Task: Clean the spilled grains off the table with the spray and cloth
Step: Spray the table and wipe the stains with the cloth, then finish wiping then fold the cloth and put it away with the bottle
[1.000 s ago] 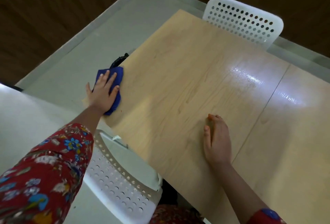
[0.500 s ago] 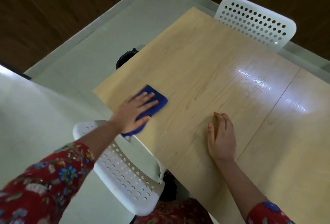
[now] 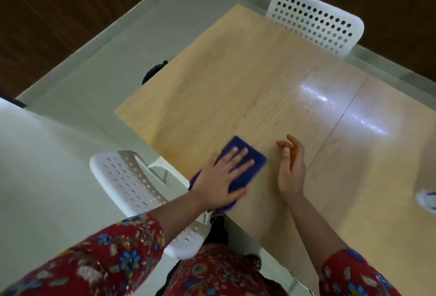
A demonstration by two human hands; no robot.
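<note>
A blue cloth (image 3: 253, 161) lies flat on the light wooden table (image 3: 236, 78) near its front edge. My left hand (image 3: 220, 178) presses down on the cloth with straight, spread fingers. My right hand (image 3: 291, 168) hovers just to the right of the cloth, lifted off the table with relaxed fingers and holding nothing. A blurred pale object, possibly the spray bottle (image 3: 427, 177), shows at the right edge. No grains are visible on the table.
A white perforated chair (image 3: 139, 187) stands at the table's near left side, under my left forearm. Another white chair (image 3: 316, 19) is at the far edge. A dark object (image 3: 153, 71) sits on the floor beyond the left edge.
My left hand has slid the cloth from the table's left edge toward me and to the right. My right hand has lifted off the table.
</note>
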